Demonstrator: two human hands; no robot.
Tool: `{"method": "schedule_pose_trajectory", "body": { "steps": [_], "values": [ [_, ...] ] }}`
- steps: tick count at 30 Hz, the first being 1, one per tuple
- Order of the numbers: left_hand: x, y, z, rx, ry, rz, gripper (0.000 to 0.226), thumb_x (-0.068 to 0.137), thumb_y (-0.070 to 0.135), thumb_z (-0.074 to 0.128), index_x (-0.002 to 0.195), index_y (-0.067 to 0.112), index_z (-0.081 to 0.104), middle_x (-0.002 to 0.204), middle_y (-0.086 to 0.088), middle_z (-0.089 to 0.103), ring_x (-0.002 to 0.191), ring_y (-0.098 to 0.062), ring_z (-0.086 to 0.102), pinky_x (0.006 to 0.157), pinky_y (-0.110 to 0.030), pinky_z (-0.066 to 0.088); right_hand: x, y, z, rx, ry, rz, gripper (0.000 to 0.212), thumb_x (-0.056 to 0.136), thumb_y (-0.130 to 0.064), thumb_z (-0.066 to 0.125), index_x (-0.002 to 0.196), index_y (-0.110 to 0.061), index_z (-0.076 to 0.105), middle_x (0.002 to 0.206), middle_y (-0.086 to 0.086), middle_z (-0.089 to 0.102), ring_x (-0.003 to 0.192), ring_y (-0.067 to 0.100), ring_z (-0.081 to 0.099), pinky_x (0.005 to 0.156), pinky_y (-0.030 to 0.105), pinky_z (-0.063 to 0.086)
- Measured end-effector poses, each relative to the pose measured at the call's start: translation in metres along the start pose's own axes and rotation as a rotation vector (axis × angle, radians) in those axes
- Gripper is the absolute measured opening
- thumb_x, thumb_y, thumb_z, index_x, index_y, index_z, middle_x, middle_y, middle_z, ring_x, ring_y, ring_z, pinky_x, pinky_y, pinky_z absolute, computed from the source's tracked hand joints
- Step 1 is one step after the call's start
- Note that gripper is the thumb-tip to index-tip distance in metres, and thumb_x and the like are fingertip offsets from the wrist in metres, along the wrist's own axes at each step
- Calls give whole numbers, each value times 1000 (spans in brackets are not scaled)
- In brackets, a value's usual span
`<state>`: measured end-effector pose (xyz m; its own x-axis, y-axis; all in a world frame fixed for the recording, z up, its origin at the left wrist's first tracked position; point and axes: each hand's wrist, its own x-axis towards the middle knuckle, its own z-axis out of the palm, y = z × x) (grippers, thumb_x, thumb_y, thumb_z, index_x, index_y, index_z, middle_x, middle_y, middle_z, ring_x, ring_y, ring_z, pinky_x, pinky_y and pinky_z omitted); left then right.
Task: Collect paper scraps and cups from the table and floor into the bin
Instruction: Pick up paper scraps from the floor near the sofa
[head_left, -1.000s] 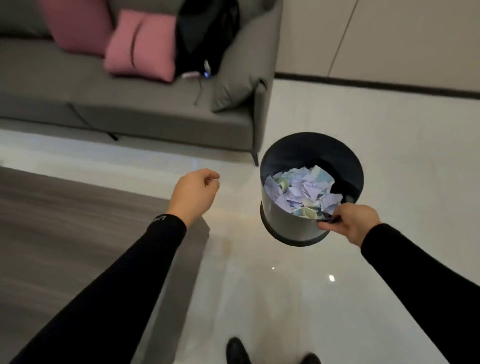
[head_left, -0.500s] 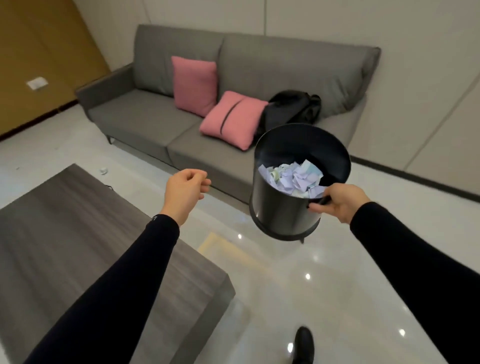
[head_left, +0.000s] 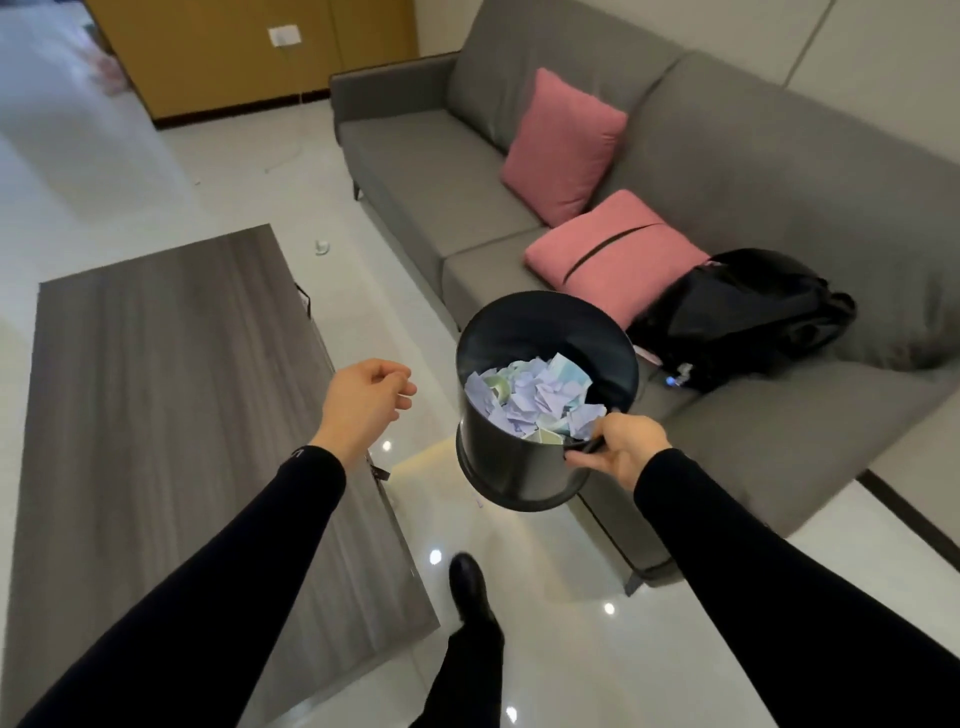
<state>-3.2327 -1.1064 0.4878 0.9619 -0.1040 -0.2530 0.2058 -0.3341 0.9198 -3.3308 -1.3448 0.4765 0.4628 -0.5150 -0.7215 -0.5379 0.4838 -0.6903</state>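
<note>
- Just right of the frame's centre, the right hand (head_left: 621, 449) holds the black bin (head_left: 519, 467) up off the floor (head_left: 545, 597); its grip is clamped on the near rim, with the thumb on top and the fingers curled under the edge.
- Inside the bin lies a heap of crumpled paper scraps (head_left: 530, 400), pale lilac, white and green, filling it to well below the rim.
- To the left of the bin and apart from it, the left hand (head_left: 363, 402) hangs in the air; its grip is loosely curled and holds nothing.
- Below that hand, at the left of the frame, is the grey wood-grain worktop (head_left: 171, 415).
- One black shoe (head_left: 467, 579) steps on the glossy floor at lower centre.
- Across the upper right runs a grey sofa (head_left: 415, 171) with two pink cushions (head_left: 563, 148) and a black bag (head_left: 743, 306) on its seat.
- A small white object (head_left: 322, 247) lies on the floor beyond the worktop's far corner; what it is cannot be told.
</note>
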Motion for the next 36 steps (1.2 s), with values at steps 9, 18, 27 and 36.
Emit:
{"method": "schedule_pose_trajectory", "body": {
  "steps": [9, 18, 27, 36],
  "values": [
    [190, -59, 59, -39, 86, -236, 16, 88, 13, 48, 89, 15, 64, 79, -1, 69, 68, -14, 62, 61, -25, 48, 199, -48, 120, -177, 18, 100, 14, 87, 9, 43, 93, 11, 55, 102, 25, 58, 74, 36, 61, 54, 40, 57],
    [308, -147, 98, 39, 228, -500, 18, 87, 9, 47, 82, 18, 63, 79, -3, 70, 67, -14, 63, 64, -26, 48, 385, -55, 217, -258, -122, 227, 23, 85, 15, 37, 100, 5, 51, 104, 24, 57, 62, 31, 59, 31, 29, 51],
    [401, -285, 165, 21, 313, -667, 17, 88, 11, 49, 78, 17, 62, 74, -2, 67, 60, -12, 60, 55, -22, 46, 561, 35, 303, -380, -265, 312, 25, 86, 13, 39, 108, 8, 51, 110, 27, 57, 72, 35, 61, 35, 33, 53],
    [481, -409, 180, 52, 304, -706, 17, 88, 12, 47, 79, 14, 62, 73, 0, 66, 61, -11, 60, 49, -15, 45, 681, 108, 338, -564, -272, 318, 22, 88, 12, 35, 102, 1, 47, 95, 22, 56, 61, 26, 57, 46, 36, 57]
  ]
}}
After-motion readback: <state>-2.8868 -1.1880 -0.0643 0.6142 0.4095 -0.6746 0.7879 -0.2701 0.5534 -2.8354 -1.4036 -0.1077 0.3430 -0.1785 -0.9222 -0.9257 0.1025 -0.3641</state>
